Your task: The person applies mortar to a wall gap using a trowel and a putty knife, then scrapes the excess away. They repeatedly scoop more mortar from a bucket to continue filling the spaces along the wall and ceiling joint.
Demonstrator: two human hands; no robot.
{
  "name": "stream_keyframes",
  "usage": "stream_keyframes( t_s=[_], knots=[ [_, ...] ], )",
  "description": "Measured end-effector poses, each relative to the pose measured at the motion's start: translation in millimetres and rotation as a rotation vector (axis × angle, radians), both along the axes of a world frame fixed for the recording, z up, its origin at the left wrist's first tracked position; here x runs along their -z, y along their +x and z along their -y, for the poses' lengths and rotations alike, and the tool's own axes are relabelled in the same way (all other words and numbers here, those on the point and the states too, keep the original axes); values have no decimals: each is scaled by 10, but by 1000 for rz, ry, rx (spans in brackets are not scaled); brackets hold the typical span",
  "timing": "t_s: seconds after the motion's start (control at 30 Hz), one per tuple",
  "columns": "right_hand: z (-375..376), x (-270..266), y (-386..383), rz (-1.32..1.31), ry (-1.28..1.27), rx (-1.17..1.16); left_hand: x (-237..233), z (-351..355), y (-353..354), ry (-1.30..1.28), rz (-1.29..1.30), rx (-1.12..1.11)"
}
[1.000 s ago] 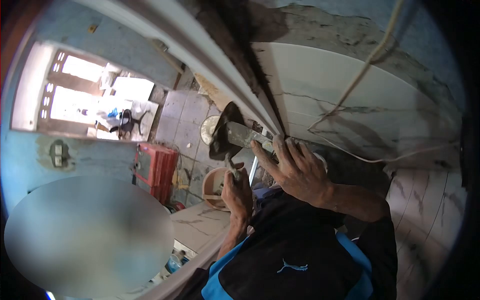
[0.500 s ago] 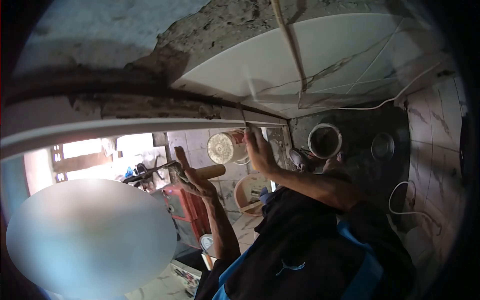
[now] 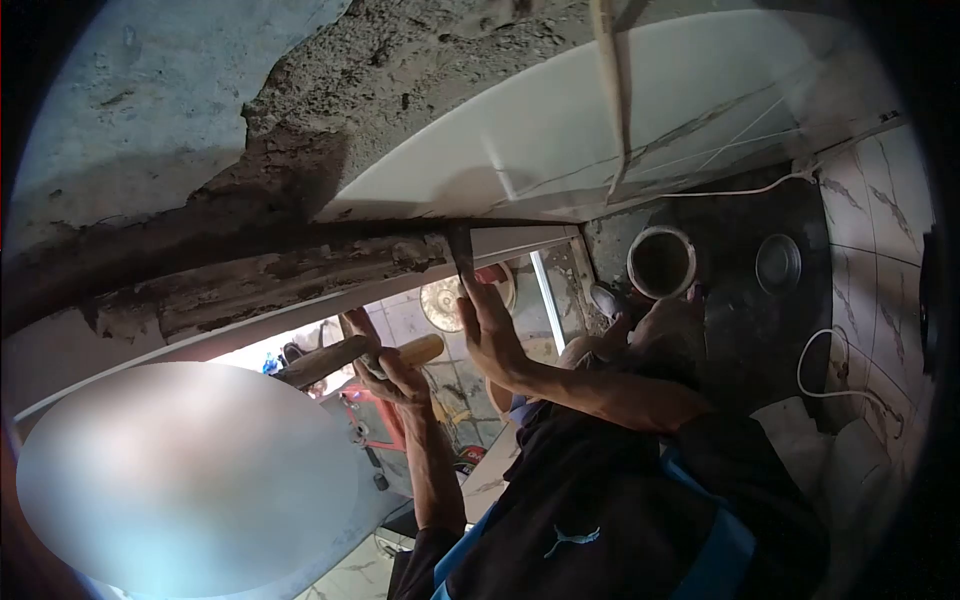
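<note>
My right hand (image 3: 492, 335) is closed around a putty knife (image 3: 461, 250), its dark flat blade up against the narrow ledge (image 3: 510, 240) at the foot of the tiled wall. Mortar-like grey-brown material (image 3: 330, 262) lies in a rough strip along that ledge, left of the blade. Lower and further left, my left hand (image 3: 395, 380) grips a trowel by its pale wooden handle (image 3: 422, 350). The trowel's dirty brown-grey blade (image 3: 320, 362) points left, and its far end meets a blurred oval.
Large marbled tiles (image 3: 560, 130) and rough bare plaster (image 3: 400, 80) cover the wall, with a hanging cable (image 3: 612, 100) across it. A bucket (image 3: 662, 228) and a round metal dish (image 3: 778, 264) stand on the dark floor. Another bucket (image 3: 440, 303) is beyond the ledge. The blurred oval hides the lower left.
My right hand and the putty knife have moved left along the ledge. The trowel in my left hand has turned, showing more of its blade. The view has shifted.
</note>
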State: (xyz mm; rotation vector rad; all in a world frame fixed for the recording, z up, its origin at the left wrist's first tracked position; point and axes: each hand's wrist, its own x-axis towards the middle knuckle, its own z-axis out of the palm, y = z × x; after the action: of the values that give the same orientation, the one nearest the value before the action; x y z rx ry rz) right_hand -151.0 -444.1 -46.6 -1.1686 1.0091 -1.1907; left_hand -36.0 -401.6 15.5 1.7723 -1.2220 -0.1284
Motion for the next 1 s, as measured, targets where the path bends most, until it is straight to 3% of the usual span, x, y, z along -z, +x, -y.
stream_keyframes(
  t_s=[0.1,0.13,0.23,0.3,0.37,0.4,0.43,0.53,0.6,0.7,0.73,0.8,0.87,1.0],
  knots=[
    [84,50,-246,-38,-68,-106,-64,86,-86,-54,132,58],
    [135,94,-289,-61,-189,-54,-43,68,-68,-52,129,60],
    [274,119,-495,-31,-231,-137,-26,72,-75,-4,111,26],
    [372,121,-642,-8,-189,-153,-83,230,-205,-191,182,65],
    [518,41,-875,-138,-63,-434,91,49,37,-136,211,41],
    [571,-28,-977,-76,-13,-486,86,35,74,-80,240,11],
    [545,53,-1024,-89,-128,-413,76,27,64,-78,243,18],
    [654,43,-1247,-91,-103,-511,-46,94,-93,-55,128,66],
    [808,27,-1293,-117,-30,-567,50,0,49,-90,217,-77],
    [1059,35,-1305,-93,-9,-616,-70,162,-81,-179,380,33],
    [1174,-10,-1329,-170,105,-744,-72,146,-109,-177,382,37],
    [1301,41,-1324,-189,50,-764,-77,86,-147,-60,244,-85],
    [1441,-67,-1345,-211,61,-866,-34,47,-62,-41,283,-67],
    [1517,-76,-1238,-312,-76,-841,-145,193,-238,-103,320,28]
  ],
)
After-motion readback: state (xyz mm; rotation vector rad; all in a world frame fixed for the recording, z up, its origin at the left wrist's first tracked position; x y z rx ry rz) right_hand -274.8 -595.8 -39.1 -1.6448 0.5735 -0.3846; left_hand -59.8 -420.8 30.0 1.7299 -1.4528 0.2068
